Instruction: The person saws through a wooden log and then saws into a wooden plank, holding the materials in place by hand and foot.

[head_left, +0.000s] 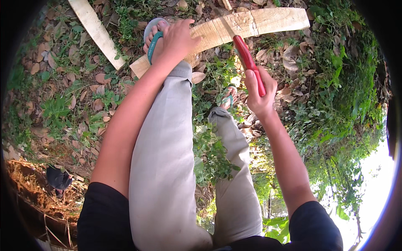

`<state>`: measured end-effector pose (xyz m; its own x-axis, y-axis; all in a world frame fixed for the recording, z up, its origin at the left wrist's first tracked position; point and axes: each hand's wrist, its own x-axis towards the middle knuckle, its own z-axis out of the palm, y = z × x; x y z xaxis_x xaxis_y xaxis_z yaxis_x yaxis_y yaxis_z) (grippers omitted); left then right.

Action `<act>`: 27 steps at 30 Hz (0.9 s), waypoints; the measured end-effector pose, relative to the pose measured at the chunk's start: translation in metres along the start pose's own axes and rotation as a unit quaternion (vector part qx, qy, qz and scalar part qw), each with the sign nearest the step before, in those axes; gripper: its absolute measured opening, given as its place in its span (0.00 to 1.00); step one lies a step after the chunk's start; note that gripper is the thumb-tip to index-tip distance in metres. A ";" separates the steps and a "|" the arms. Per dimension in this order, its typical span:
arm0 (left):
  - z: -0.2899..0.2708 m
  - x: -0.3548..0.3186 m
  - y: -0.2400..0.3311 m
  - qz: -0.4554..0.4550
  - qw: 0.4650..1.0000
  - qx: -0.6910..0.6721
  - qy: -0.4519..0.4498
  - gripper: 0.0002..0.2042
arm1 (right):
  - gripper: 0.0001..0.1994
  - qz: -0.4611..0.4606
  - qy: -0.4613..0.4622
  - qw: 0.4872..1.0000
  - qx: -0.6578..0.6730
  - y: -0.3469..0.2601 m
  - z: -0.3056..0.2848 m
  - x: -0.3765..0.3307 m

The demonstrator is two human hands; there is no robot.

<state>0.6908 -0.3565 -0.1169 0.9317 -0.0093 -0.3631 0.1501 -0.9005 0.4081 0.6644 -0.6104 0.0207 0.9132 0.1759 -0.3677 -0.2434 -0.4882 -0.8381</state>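
Note:
A long pale wooden plank [276, 21], bowed by the lens, lies across the ground at the top. My right hand [261, 90] is closed around the red handle of a hand saw [250, 60]. Its narrow blade crosses the plank right of the middle, pointing up and left. Beside the sandalled foot [157, 44] set on the plank's left part, my left hand [179, 41] presses down with its fingers spread. The foot and left hand hide part of the plank. Whether the saw teeth are in a cut, I cannot tell.
Another pale board [97, 33] lies at the upper left. Dry leaves [100, 79] and low green plants [56, 108] cover the ground. My other sandalled foot [228, 97] stands farther right. A person in dark clothing [58, 179] is at the lower left, near reddish soil.

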 end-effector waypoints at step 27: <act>0.005 -0.010 -0.016 0.059 0.998 -0.013 0.008 0.32 | 0.14 0.084 0.004 0.995 -0.055 -0.057 -0.023 -0.107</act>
<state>0.6772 -0.3442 -0.1240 0.9484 -0.1076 -0.2984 0.0473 -0.8823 0.4684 0.5880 -0.6212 0.1176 0.8654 0.0763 -0.4952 -0.3564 -0.6009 -0.7154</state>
